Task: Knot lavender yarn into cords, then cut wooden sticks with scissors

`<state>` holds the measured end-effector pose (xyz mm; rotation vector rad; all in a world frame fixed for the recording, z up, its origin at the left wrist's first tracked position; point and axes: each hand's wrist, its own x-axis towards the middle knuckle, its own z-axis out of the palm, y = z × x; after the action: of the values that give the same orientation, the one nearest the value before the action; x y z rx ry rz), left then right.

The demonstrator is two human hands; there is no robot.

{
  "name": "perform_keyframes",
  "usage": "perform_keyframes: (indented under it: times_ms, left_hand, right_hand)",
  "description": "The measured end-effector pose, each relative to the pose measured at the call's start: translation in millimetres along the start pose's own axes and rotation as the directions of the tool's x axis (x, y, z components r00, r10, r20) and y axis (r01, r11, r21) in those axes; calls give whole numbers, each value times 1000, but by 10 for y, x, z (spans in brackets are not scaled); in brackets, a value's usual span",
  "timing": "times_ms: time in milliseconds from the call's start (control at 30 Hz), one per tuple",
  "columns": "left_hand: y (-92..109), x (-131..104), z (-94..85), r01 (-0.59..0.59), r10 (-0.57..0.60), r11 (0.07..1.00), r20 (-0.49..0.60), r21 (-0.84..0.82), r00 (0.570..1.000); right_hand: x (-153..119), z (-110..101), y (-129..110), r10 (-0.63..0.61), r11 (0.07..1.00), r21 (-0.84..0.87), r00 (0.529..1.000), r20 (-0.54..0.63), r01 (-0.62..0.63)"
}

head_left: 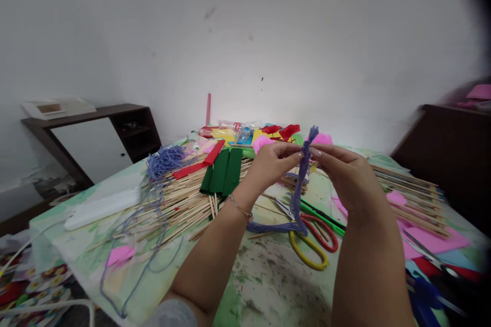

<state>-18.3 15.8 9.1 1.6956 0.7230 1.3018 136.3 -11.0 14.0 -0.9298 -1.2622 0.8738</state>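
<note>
Purple yarn [301,191], gathered into a bundle, is held upright above the table [268,271], its short tufted end projecting above the fingertips and its lower length hanging down, then running left across the surface. Left hand [272,163]: thumb and forefinger pinched together on the bundle near its top. Right hand [345,168]: thumb and forefinger closed on the same spot from the opposite side. Directly below, scissors [314,242] with one red and one yellow handle lie against the hanging strands, a green cutter [322,217] just behind. To the left, wooden sticks [184,204] lie in a loose heap, with dark green pieces [226,171] and red strips [199,161] on top, and a tangled purple skein [166,161] near the far edge. To the right, a stick frame [418,202] rests by pink paper [437,240]. Beyond the table stands a white wall [245,51].
</note>
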Motion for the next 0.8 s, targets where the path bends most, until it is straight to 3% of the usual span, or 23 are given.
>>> perform_keyframes:
  times_ms: [333,800]
  left_hand:
    - [4,2,-19,-11,11,1000,1,8,1000]
    - [-31,30,-6,16,-15,1000,19,-4,1000]
  right_hand:
    - [-19,38,-33,-20,997,-71,997,-78,14]
    - [-5,36,-14,-44,999,-23,997,-58,43]
